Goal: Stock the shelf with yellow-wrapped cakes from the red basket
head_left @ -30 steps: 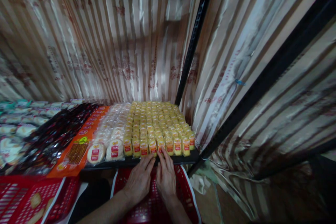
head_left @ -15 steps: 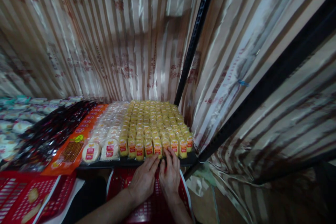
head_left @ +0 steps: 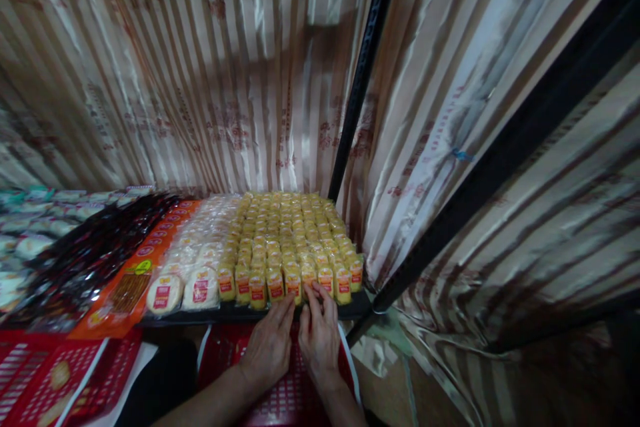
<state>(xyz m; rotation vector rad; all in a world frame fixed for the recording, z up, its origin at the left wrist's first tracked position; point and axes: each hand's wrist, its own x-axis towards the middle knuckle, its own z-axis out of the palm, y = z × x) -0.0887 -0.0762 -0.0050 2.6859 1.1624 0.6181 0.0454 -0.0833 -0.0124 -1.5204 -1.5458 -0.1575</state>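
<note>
Rows of small yellow wrapped snack packs [head_left: 293, 230] with red labels stand upright on a dark shelf [head_left: 235, 313]. My left hand [head_left: 267, 343] reaches to the front row, fingers stretched forward and close together. Its fingertips are at the lower front of a pack [head_left: 293, 280]. Just beside it, my right hand [head_left: 320, 333] has its fingers extended and slightly apart, the tips against the lower front of the neighbouring pack [head_left: 309, 271]. Neither hand has a pack lifted. A red plastic basket [head_left: 280, 407] lies below both hands, partly hidden by them.
Round white wrapped pastries [head_left: 203, 287], an orange snack bag [head_left: 127, 293] and dark shiny packets [head_left: 100, 247] lie to the left. Another red basket [head_left: 30, 373] holds a few loose pieces. Black metal posts [head_left: 357, 93] and striped curtain sheeting [head_left: 240, 80] enclose the shelf.
The view has shifted slightly, so the shelf and packs sit a little further left. Both hands stay at the front row, with only small finger movement.
</note>
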